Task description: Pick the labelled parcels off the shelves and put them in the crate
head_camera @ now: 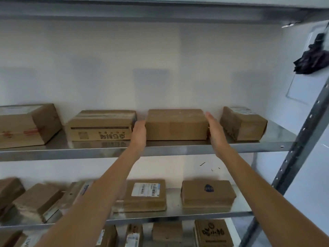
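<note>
Both hands flank a plain brown parcel on the upper shelf — crate not in view.

Left hand and right hand are flat and straight-fingered, one at each short end of the parcel; left palm looks pressed to the cardboard, right touching or just off — cannot tell. Taped carton, stiff-looking, probably light; squeezing the two ends seems the sound hold, though smooth tape may slip. No label shows on its visible faces. Neighbours sit close: printed carton just left, tilted labelled box right. Lower shelf holds a labelled parcel.
</note>
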Available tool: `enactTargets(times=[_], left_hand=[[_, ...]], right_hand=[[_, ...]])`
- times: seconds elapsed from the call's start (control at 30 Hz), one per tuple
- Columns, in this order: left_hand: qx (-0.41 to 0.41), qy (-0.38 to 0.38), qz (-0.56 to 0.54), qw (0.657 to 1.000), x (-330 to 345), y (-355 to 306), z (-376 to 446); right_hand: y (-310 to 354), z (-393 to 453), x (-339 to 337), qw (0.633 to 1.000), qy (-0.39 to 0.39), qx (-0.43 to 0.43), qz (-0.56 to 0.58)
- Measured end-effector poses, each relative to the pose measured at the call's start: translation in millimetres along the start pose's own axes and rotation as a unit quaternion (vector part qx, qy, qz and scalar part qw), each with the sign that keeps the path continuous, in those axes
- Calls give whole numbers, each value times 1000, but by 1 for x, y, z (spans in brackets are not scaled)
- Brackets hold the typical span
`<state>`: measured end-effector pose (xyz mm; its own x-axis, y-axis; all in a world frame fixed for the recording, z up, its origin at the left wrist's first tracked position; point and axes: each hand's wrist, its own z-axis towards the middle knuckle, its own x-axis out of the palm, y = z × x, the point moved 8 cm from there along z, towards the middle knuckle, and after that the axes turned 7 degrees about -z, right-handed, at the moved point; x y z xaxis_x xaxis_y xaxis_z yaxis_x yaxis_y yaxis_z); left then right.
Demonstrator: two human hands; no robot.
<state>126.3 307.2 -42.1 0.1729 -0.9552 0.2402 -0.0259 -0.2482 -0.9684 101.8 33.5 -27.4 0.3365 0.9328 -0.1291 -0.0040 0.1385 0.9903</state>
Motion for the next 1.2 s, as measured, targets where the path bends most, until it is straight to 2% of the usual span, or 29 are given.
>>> enactTargets(times=[0.13,0.23,0.4,0.77,0.97,1.07,1.13,1.2], left_hand=[[34,54,-45,997,4,-9,-7],[86,50,-73,992,0,-26,0],[97,65,-123,985,18,-42,-1],[103,36,-90,990,30,-43,-3],[113,131,-112,978,54,-71,-18],[173,130,-146,965,60,-96,-27],[170,146,-186,957,68,-100,-33],[166,169,-154,959,81,-97,-43]], right_hand=[[2,-6,-11,994,22,7,111],[10,-3,-23,993,16,-15,120],[15,-3,-26,991,24,-33,128],[19,0,-23,992,31,-34,117],[27,-3,-12,992,67,-79,70],[24,-4,-5,990,74,-49,113],[28,-8,8,983,107,-34,143],[38,-16,21,981,132,-39,139]])
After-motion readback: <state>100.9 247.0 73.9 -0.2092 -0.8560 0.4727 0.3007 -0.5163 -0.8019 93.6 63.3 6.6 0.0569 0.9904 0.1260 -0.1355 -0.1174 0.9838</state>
